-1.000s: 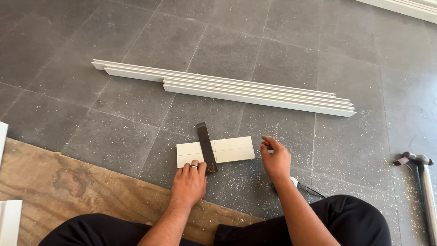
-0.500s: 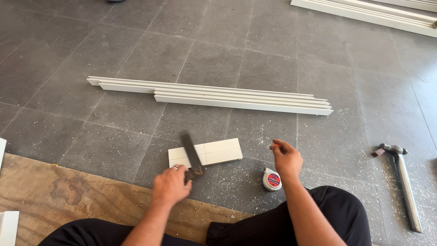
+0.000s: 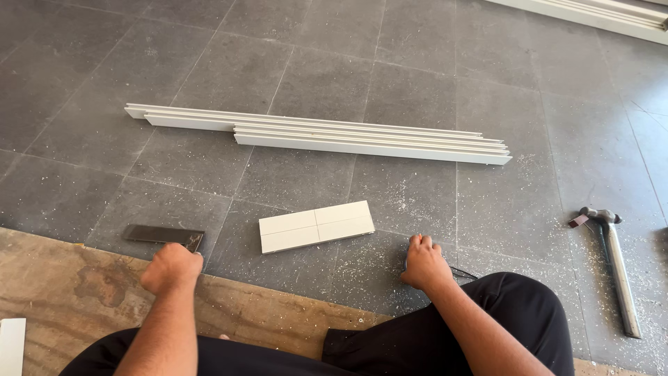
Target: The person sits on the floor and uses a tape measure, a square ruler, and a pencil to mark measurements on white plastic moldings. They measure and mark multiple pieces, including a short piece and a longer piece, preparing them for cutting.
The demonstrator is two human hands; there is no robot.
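Note:
My left hand [image 3: 172, 268] is closed at the near end of a dark flat bar tool [image 3: 161, 235], which lies on the grey tile floor to the left. A short white board [image 3: 316, 226] with thin lines marked across it lies between my hands, touched by neither. My right hand [image 3: 424, 263] is fisted on the floor to the right of the board, closed over a small tape measure that is almost fully hidden. A thin dark strap [image 3: 460, 271] trails from under that hand.
Several long white trim strips [image 3: 320, 136] lie stacked across the floor beyond the board. A hammer [image 3: 614, 268] lies at the right. A brown plywood sheet [image 3: 69, 299] covers the floor by my knees. More white trim [image 3: 591, 14] runs along the top right. Sawdust is scattered about.
My left hand has drawn the dark bar off the white board and set it on the floor to the left. My right hand has come down and closed over the tape measure.

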